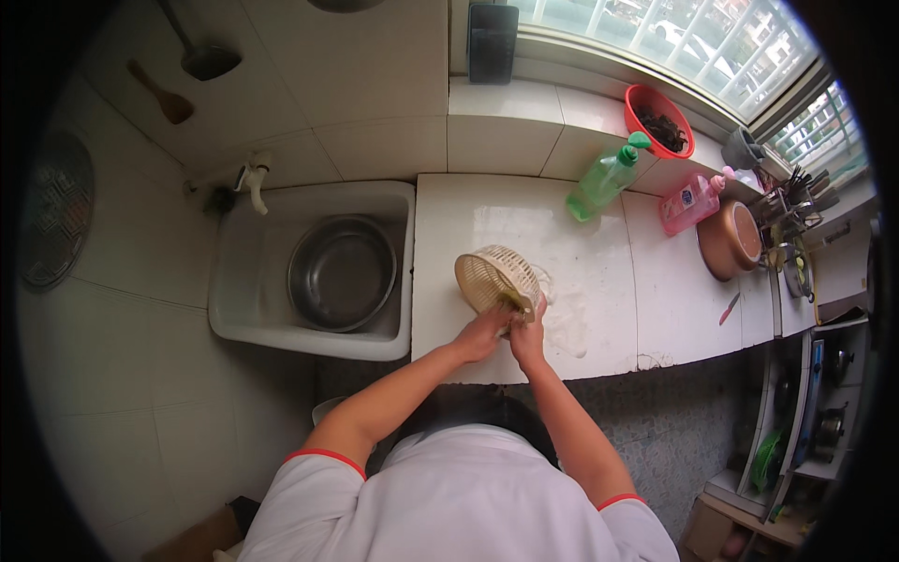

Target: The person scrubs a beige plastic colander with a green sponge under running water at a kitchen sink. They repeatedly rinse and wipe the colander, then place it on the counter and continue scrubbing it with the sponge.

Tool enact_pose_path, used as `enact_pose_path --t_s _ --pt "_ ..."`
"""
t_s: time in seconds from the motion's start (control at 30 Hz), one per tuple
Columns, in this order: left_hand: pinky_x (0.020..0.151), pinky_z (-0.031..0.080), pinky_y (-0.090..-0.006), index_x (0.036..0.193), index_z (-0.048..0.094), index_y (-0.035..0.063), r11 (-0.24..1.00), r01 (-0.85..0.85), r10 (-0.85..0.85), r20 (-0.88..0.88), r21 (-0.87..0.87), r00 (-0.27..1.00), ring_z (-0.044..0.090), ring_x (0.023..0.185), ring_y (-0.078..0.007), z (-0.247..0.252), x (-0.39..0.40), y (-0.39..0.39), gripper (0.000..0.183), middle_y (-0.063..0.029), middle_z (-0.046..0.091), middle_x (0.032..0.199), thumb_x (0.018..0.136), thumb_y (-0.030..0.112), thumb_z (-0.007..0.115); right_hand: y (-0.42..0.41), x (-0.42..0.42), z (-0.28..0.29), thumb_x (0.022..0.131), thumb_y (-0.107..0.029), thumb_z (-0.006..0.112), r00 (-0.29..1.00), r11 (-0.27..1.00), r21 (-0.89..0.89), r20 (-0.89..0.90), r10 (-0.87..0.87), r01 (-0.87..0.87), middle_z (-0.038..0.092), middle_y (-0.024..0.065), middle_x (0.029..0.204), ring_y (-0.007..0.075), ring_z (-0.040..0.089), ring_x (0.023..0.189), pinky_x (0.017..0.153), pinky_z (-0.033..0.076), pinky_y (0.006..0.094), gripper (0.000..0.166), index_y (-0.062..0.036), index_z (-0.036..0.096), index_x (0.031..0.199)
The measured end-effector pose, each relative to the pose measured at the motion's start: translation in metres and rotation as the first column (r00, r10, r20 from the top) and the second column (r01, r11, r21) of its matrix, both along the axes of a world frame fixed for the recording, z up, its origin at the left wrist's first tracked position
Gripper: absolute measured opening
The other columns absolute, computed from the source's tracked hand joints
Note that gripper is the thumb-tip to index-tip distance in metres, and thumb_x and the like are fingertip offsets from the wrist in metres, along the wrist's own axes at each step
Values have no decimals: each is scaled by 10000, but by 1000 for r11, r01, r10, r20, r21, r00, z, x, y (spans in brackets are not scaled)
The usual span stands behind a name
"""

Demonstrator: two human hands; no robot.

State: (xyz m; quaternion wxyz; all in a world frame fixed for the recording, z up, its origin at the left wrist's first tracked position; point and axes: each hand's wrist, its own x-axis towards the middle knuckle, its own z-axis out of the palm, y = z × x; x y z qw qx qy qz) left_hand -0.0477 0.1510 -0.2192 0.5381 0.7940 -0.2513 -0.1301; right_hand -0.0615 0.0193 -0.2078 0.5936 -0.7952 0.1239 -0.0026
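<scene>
A cream plastic strainer basket point(484, 274) is tipped on its side above the white tiled counter point(456, 211), its mouth turned to the left. My right hand point(530, 341) grips its rim at the near side. Pressed against the inside of that rim, my left hand point(486, 331) holds a yellowish-green sponge point(510, 301), mostly covered by the fingers. Wet white suds point(567, 327) streak the counter just right of the basket.
Left of the counter, a white sink point(242, 309) holds a steel basin point(342, 274) below a tap point(256, 184). Green point(602, 184) and pink point(692, 204) pump bottles, a copper-coloured pot point(730, 241) and a small knife point(729, 309) are at right. A red bowl point(635, 105) sits on the ledge.
</scene>
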Motion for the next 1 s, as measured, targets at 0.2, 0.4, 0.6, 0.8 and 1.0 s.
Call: enact_pose_path --t_s 0.2,0.4,0.6,0.8,1.0 --pt "1110 190 -423 1232 512 30 729 -290 -277 654 621 704 284 1327 -302 5 38 57 439 -190 420 1333 801 97 463 -10 8 35 846 -1 391 973 957 -207 -147 176 -204 530 213 1136 315 593 986 664 538 361 557 -99 154 1341" --pt "1116 172 -427 1308 430 44 989 -61 54 54 132 997 239 1344 -330 12 2 -3 501 -173 381 1372 809 83 448 8 4 23 822 -14 435 998 995 -80 28 55 -53 533 263 1137 411 530 1077 900 409 435 587 -48 164 1341" --pt "1102 222 -413 1252 496 61 833 -191 -90 469 519 878 287 1318 -324 8 29 31 488 -152 462 1315 769 -1 480 3 18 63 817 -3 376 956 993 -19 -274 104 -113 525 264 1110 377 579 1009 684 533 396 541 -48 181 1319" --pt "909 430 -396 1188 543 77 909 -238 300 -143 341 943 548 1065 -346 73 23 37 368 -193 582 1125 820 88 544 -23 30 46 814 -8 359 877 962 259 -478 55 81 537 186 1091 306 638 801 586 594 339 472 -34 282 1278" --pt "759 488 -395 1107 545 58 842 -505 469 204 191 859 578 935 -348 110 43 54 316 -167 610 1003 792 77 553 -30 29 39 810 -61 462 793 967 253 -593 140 18 602 145 933 232 650 716 580 578 300 365 29 454 1163"
